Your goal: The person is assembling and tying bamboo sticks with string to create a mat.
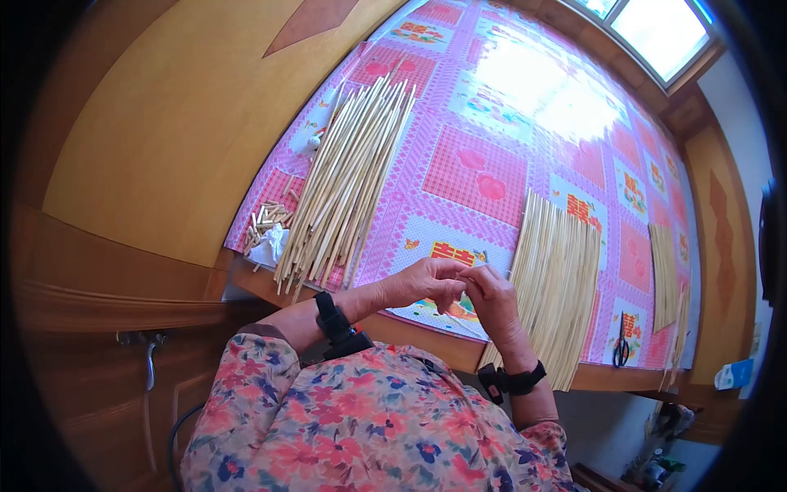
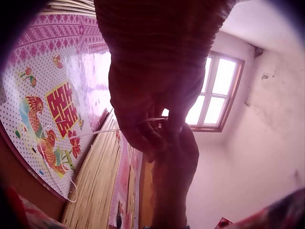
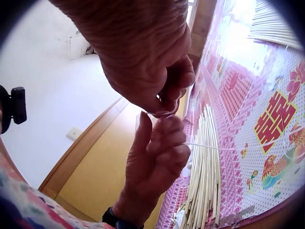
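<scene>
Both hands meet fingertip to fingertip over the table's front edge, between two groups of pale stalks. The left hand [image 1: 420,284] pinches a thin white string [image 2: 106,130] with curled fingers. Close against it, the right hand [image 1: 493,305] also pinches the string, near where the fingers overlap. From the fingers the string [image 3: 209,146] runs off and trails over the tablecloth in a loose curve. To the right of the hands lies a flat row of thin stalks [image 1: 557,279] set side by side. The string's part between the fingertips is mostly hidden.
A heap of loose sticks [image 1: 352,180] lies on the left, beside short cut pieces [image 1: 264,220] and a crumpled white tissue [image 1: 272,244]. Black scissors [image 1: 621,351] and a second row of stalks [image 1: 664,271] lie to the right on the pink patterned tablecloth [image 1: 410,197].
</scene>
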A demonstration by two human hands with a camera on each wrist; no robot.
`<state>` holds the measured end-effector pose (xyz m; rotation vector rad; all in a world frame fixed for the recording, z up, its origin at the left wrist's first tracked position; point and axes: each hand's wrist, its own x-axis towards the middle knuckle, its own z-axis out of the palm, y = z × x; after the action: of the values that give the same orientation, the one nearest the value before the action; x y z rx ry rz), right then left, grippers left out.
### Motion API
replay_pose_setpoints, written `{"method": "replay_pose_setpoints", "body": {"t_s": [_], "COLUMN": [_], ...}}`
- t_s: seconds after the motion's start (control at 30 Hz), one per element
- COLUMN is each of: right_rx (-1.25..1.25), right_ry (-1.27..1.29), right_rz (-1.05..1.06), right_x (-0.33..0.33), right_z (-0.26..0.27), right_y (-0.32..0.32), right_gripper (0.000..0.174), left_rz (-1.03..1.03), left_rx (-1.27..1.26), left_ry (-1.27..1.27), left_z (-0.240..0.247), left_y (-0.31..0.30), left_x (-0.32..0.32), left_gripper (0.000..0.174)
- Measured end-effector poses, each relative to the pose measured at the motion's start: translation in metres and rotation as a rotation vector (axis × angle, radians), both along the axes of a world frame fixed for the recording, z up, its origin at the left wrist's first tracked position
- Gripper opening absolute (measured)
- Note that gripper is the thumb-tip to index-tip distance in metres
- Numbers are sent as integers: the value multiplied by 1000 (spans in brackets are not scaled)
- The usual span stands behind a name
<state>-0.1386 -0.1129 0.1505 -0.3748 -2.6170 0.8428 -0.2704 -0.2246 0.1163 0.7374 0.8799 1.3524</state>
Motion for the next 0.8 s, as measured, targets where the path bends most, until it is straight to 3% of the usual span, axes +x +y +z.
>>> {"method": "replay_pose_setpoints", "body": {"t_s": [0.07, 0.1, 0.23, 0.47, 0.6, 0.67, 0.77, 0.8], "right_rx": [-9, -20, -75, -238, -477, -737, -532, -634], "right_ry": [-4, 2, -7, 9, 108, 323, 296, 254], "right_rz": [-6, 17, 4, -76, -222, -28, 171, 158], "right_x": [18, 27, 62, 112, 113, 103, 88, 85], "right_z": [10, 13, 27, 35, 32, 26, 32, 33], "right_y": [5, 8, 20, 45, 51, 41, 13, 6], "right_gripper": [9, 8, 7, 6, 10, 25, 44, 41], "left_rz": [-74, 5, 145, 251, 280, 255, 211, 206], "left_rx": [-97, -88, 14, 32, 17, 6, 23, 19], "left_ry": [209, 428, 685, 671, 710, 734, 702, 698], "left_z": [12, 18, 23, 45, 53, 62, 76, 80], "left_y": [0, 0, -3, -10, -9, -7, 2, 3], "left_x": [6, 11, 24, 33, 48, 59, 76, 79], "left_gripper": [30, 21, 15, 13, 14, 13, 14, 14]}}
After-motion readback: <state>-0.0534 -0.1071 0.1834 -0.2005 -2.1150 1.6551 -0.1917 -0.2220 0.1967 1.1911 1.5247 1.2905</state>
